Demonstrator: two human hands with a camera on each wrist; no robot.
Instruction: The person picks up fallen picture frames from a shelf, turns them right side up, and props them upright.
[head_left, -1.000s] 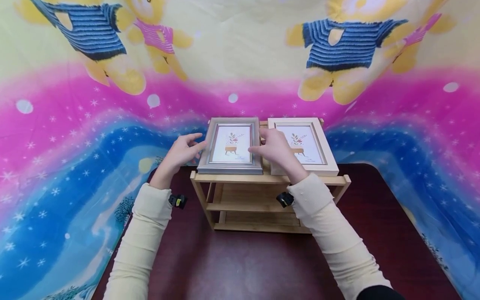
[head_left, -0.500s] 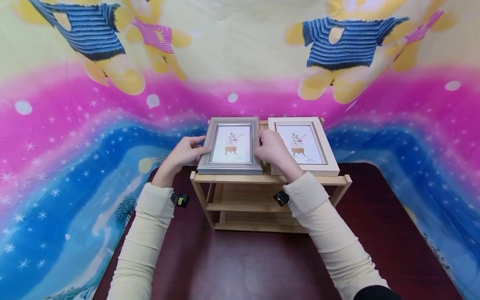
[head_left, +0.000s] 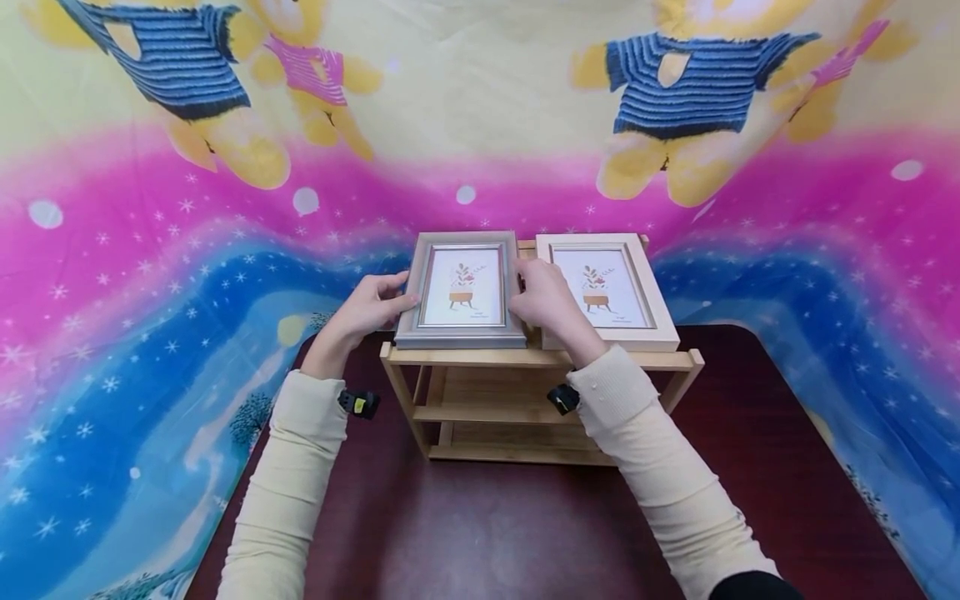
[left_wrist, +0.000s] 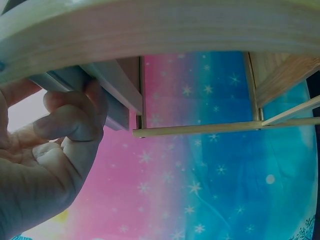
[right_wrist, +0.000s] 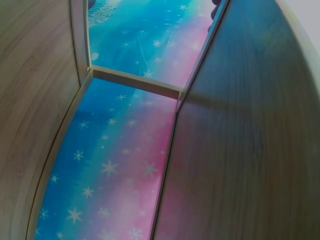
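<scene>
One silver picture frame (head_left: 462, 287) sits left on the wooden rack (head_left: 480, 358), its left edge pinched by the left hand (head_left: 369, 307) and its right edge by the right hand (head_left: 545, 292) (a cream frame (head_left: 618, 287) lies just right), above a dark red bench (head_left: 480, 533).

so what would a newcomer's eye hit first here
Probably the bright backdrop with its printed bears, filling the space behind the wooden shelf. Next, the silver frame held between the left hand and right hand at the shelf's top, with a cream frame just to its right.
</scene>
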